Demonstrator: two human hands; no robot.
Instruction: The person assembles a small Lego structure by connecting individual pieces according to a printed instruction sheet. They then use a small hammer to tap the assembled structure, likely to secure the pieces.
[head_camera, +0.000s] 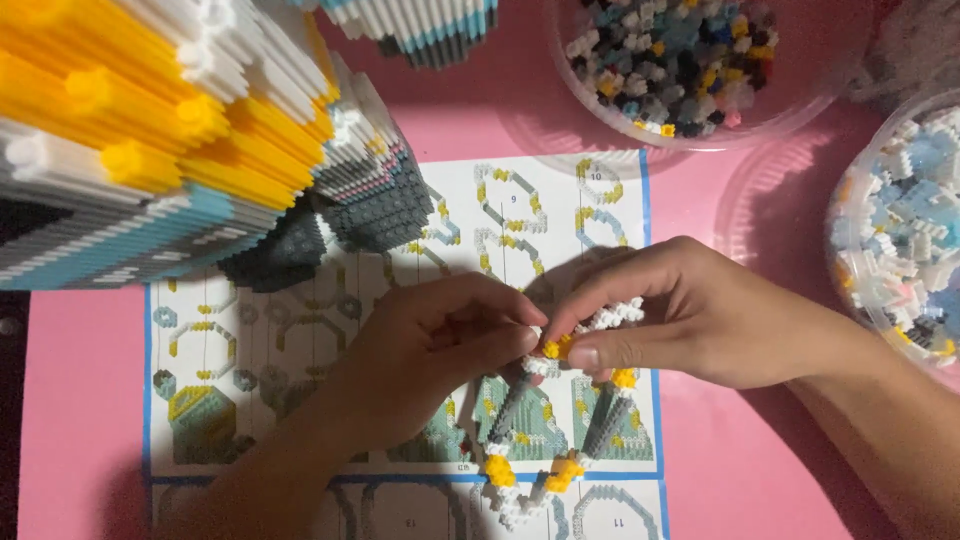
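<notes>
My left hand (440, 340) and my right hand (690, 310) meet at the middle of the view, fingertips pinched together on a small ring-shaped assembly of tiny white, yellow and grey building blocks (560, 420). The assembly hangs down from my fingers over a printed instruction sheet (320, 330) that lies on a pink surface. My right thumb and forefinger hold a yellow block at the top of the ring. Part of the ring is hidden behind my fingers.
A large block model (170, 140) in yellow, white, grey and light blue fills the upper left. One clear tub of mixed dark, yellow and pale blocks (680, 60) stands at top centre-right, another tub of pale blocks (900, 240) at the right edge.
</notes>
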